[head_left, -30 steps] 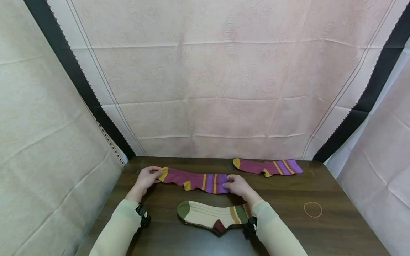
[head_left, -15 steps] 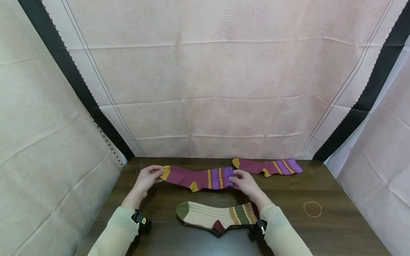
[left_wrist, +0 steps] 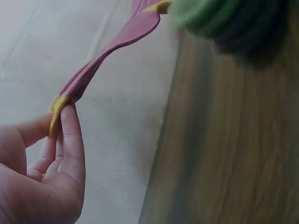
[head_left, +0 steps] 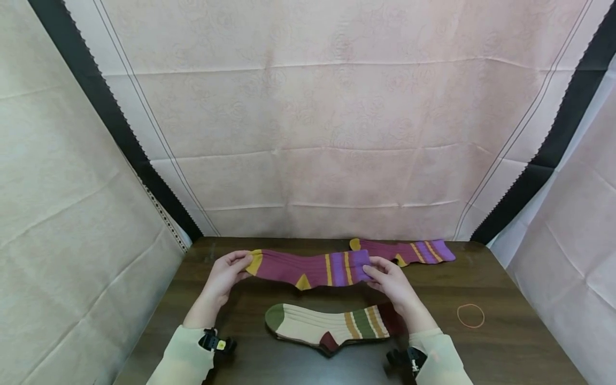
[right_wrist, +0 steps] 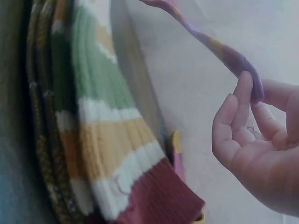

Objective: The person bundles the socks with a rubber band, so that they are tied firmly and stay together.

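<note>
A magenta sock [head_left: 289, 268] with yellow toe and heel and a purple striped cuff is stretched level between both hands, lifted off the table. My left hand [head_left: 230, 275] pinches its yellow toe [left_wrist: 58, 109] between thumb and fingers. At the other end my right hand [head_left: 397, 283] pinches the purple cuff [right_wrist: 254, 81]. Below it on the table lies a small stack of socks; the top cream sock [head_left: 317, 321] has a green toe, a maroon heel and a striped cuff, partly behind my right wrist. Its striped cuff fills the left of the right wrist view.
A matching magenta sock [head_left: 385, 250] lies flat at the table's back edge, just behind my right hand. A thin rubber band [head_left: 470, 315] lies on the right of the dark wooden table [head_left: 520, 342]. Pale cloth walls [head_left: 337, 133] stand behind and at both sides.
The magenta sock has risen from the table and shifted right and closer, held by both hands. The cream sock's maroon cuff end has come into sight. The other socks and rubber band stay put.
</note>
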`<control>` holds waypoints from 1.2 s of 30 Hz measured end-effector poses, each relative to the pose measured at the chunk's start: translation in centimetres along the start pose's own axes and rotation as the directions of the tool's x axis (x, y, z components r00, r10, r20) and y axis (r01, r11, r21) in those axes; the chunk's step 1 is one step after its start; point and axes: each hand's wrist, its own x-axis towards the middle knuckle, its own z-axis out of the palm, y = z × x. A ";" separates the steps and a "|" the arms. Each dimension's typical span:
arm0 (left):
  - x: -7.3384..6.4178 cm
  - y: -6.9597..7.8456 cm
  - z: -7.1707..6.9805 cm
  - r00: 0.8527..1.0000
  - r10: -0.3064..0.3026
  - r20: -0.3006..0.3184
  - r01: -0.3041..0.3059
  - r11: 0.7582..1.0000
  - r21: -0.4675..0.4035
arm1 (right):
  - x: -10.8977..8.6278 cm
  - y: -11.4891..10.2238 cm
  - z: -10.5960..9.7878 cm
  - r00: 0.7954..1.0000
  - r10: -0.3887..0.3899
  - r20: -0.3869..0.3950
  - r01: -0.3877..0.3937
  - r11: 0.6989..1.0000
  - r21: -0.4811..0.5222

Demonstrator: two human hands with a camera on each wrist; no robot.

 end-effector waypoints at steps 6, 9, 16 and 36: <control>-1.8 -0.1 1.1 1.000 0.005 -0.012 -0.006 0.998 -0.059 | -1.9 0.4 -1.2 0.999 -0.004 -0.032 0.006 0.996 0.085; -3.0 -0.4 1.4 1.000 0.023 -0.009 -0.023 0.999 -0.047 | -2.6 0.6 -1.7 1.000 -0.006 -0.031 0.008 0.998 0.056; -4.8 -0.8 2.0 0.999 0.045 -0.029 -0.045 0.999 0.002 | -3.7 -0.1 -2.9 0.999 -0.034 0.027 0.037 0.995 -0.088; -6.1 -0.3 2.7 0.987 0.016 0.158 -0.038 0.990 0.137 | -5.3 -0.3 -6.7 0.969 -0.058 0.238 0.106 0.975 -0.193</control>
